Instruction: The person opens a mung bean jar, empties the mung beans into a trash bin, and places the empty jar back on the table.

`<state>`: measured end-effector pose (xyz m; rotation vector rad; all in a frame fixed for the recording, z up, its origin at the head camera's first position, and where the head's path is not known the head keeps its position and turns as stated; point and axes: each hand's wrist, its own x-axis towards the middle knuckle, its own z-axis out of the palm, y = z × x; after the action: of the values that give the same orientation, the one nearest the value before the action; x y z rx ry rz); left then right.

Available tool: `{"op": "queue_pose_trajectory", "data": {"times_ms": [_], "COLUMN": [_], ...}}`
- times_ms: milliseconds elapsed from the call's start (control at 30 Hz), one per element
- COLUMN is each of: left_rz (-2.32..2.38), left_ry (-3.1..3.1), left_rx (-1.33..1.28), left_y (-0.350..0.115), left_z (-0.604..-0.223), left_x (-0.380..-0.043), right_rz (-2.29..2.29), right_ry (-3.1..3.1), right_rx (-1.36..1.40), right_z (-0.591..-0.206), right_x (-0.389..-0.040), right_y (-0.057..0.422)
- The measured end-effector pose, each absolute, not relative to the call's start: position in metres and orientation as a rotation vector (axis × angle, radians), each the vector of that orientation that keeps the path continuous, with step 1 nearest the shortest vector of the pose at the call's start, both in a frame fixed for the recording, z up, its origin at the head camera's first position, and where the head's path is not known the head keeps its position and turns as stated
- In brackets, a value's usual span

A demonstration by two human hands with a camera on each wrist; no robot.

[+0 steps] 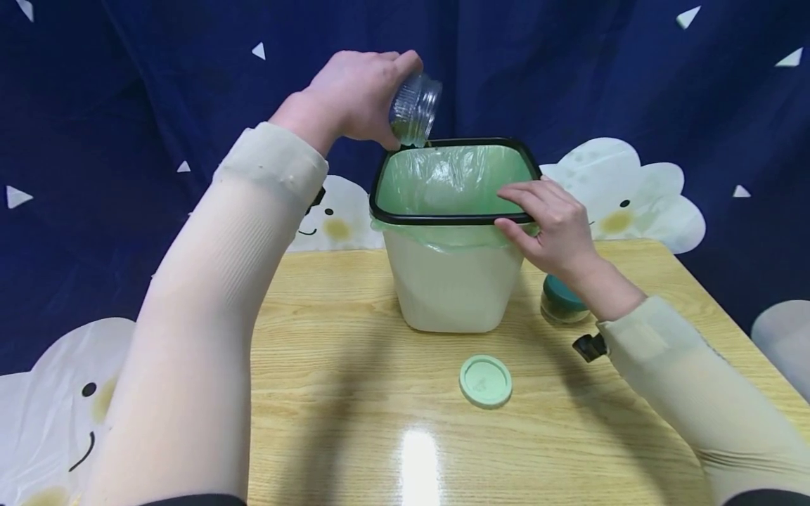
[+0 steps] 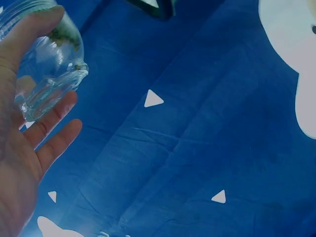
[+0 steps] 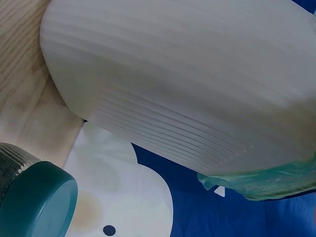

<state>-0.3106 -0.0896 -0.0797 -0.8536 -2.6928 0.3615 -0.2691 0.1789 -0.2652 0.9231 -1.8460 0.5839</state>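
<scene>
My left hand [image 1: 363, 95] grips a clear ribbed jar [image 1: 415, 109], tilted with its mouth toward the right, over the back left rim of the trash bin [image 1: 452, 281]. Greenish-brown bits [image 2: 64, 37] cling inside the jar in the left wrist view. The bin is off-white, with a black rim [image 1: 443, 219] and a light green liner bag [image 1: 458, 176] inside. At the front right corner my right hand [image 1: 557, 221] holds the rim, fingers over the inside and thumb in front. The right wrist view shows mostly the bin's ribbed side [image 3: 173, 98].
A light green round lid [image 1: 485, 381] lies on the wooden table [image 1: 354, 422] in front of the bin. Right of the bin, under my right wrist, stands a jar with a teal lid [image 1: 563, 295]. A dark blue curtain [image 1: 190, 84] with clouds and triangles hangs behind.
</scene>
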Motion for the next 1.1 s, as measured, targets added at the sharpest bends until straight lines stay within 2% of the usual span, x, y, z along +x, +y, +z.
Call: {"op": "queue_pose_trajectory", "data": {"times_ms": [1100], "left_rz": [0.456], "left_ry": [-2.678], "left_rx": [-0.892], "left_y": [-0.0824], "left_z": [-0.0832], "left_x": [-0.3105], "right_rz": [0.577], "right_ry": [-1.843], "right_rx": [0.900], "right_z": [-0.2653], "right_x": [-0.2659], "right_y": [0.1828]}}
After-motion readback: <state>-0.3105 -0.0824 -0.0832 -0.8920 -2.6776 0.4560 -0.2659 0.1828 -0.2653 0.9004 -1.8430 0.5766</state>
